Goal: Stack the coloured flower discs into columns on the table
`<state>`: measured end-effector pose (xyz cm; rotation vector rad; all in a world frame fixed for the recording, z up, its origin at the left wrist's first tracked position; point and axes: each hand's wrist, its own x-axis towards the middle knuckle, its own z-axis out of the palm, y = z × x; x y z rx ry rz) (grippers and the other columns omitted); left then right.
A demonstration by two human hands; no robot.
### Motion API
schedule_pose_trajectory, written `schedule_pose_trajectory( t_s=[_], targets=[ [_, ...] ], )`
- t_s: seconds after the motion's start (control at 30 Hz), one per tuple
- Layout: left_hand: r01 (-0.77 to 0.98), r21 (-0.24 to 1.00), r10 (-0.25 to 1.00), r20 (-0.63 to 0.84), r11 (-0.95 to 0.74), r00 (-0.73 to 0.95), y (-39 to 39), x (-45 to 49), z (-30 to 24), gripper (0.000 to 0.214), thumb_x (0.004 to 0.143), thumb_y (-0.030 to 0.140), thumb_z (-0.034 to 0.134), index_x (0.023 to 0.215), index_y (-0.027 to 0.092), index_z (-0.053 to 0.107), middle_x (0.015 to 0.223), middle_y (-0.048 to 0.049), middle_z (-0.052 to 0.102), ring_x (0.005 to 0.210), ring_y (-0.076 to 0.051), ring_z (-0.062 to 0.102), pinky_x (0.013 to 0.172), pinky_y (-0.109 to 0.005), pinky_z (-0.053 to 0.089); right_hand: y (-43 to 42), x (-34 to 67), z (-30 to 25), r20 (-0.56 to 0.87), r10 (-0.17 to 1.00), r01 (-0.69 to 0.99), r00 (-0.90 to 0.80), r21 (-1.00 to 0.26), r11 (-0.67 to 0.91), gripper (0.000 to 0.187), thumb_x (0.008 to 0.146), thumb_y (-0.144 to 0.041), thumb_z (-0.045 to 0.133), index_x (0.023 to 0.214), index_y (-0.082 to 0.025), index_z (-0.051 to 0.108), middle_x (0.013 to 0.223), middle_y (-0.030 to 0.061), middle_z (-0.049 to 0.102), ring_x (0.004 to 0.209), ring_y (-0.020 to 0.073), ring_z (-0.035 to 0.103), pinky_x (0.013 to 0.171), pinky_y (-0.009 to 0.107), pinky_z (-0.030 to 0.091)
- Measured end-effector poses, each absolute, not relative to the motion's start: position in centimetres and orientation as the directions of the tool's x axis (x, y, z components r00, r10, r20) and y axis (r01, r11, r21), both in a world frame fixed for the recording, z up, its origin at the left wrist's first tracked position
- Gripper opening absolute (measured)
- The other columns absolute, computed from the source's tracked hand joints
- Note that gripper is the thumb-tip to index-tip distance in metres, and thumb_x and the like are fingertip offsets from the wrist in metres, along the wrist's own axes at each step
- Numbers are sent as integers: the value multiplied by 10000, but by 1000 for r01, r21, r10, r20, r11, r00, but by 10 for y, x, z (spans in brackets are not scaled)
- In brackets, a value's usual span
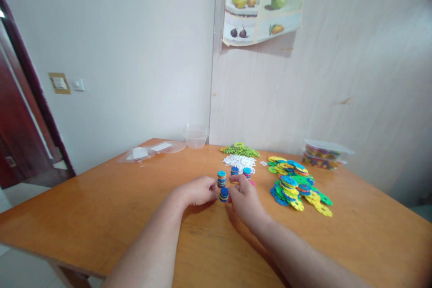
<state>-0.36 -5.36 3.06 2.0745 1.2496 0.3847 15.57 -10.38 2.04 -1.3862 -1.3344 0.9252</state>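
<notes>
Between my two hands stands a short stack of snap-together plastic discs [223, 195], dark blue on top with other colours below. My left hand [201, 190] is on its left, fingers curled together and fingertips partly hidden. On the other side my right hand [245, 199] has bent fingers with the tips close to that stack; whether they touch it I cannot tell. A taller disc stack with a light blue top [221, 179] rises just behind. Farther back are a dark blue-topped stack [234, 170] and a light blue-topped stack [247, 172], both partly covered by my right hand.
Loose coloured discs [297, 184] lie heaped at the right. White pieces [239, 162] and a green pile [240, 150] are behind the stacks. A clear tub [196, 136], clear lids [148, 150] and filled plastic boxes [326, 155] sit along the table's back [101, 198].
</notes>
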Motion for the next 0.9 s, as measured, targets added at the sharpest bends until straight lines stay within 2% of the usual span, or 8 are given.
schedule_pose_trajectory(
  t_s=[0.07, 0.13, 0.27, 0.4, 0.6, 0.9],
  targets=[
    [690, 685, 899, -119, -232, 421, -53, -6, 29, 119, 666, 270, 539, 722, 170, 570, 567, 33, 503, 528, -116, 425, 507, -231, 283, -113, 152, 19, 270, 962, 384, 39, -893, 235, 218, 779, -202, 474, 980, -193, 557, 589, -31, 557, 519, 124, 508, 469, 205, 331],
    [701, 682, 911, -125, -209, 394, -50, -10, 28, 96, 651, 256, 541, 695, 171, 548, 547, 38, 481, 514, -108, 404, 498, -229, 263, -124, 148, 19, 342, 937, 529, -75, -783, 328, 163, 807, -212, 461, 908, -209, 590, 636, -13, 598, 560, 125, 517, 508, 216, 313],
    [744, 610, 909, -91, -271, 406, -40, -16, 25, 104, 617, 240, 546, 693, 169, 553, 585, 39, 502, 550, -102, 402, 496, -218, 240, -142, 146, 23, 314, 898, 709, -308, -554, 437, 136, 830, -234, 478, 860, -218, 609, 719, 6, 663, 624, 133, 559, 552, 234, 283],
    [765, 575, 903, -102, -289, 418, -36, -19, 24, 125, 669, 281, 505, 705, 170, 551, 591, 30, 533, 558, -109, 438, 499, -217, 266, -144, 148, 23, 297, 878, 781, -375, -410, 471, 156, 858, -274, 465, 858, -223, 612, 781, 15, 699, 673, 140, 596, 569, 245, 268],
    [783, 557, 905, -121, -278, 407, -42, -20, 34, 182, 711, 334, 516, 743, 168, 584, 653, -7, 618, 594, -129, 514, 504, -222, 306, -149, 151, 14, 264, 863, 794, -431, -343, 502, 160, 863, -299, 459, 842, -235, 604, 787, 3, 714, 653, 138, 614, 541, 249, 250],
    [775, 577, 926, -82, -257, 368, -40, -24, 25, 182, 740, 349, 501, 758, 186, 581, 680, -4, 643, 619, -138, 547, 506, -219, 322, -155, 177, 14, 228, 874, 750, -429, -448, 486, 115, 831, -264, 493, 832, -228, 602, 773, -10, 708, 686, 126, 623, 561, 205, 318]
  ],
)
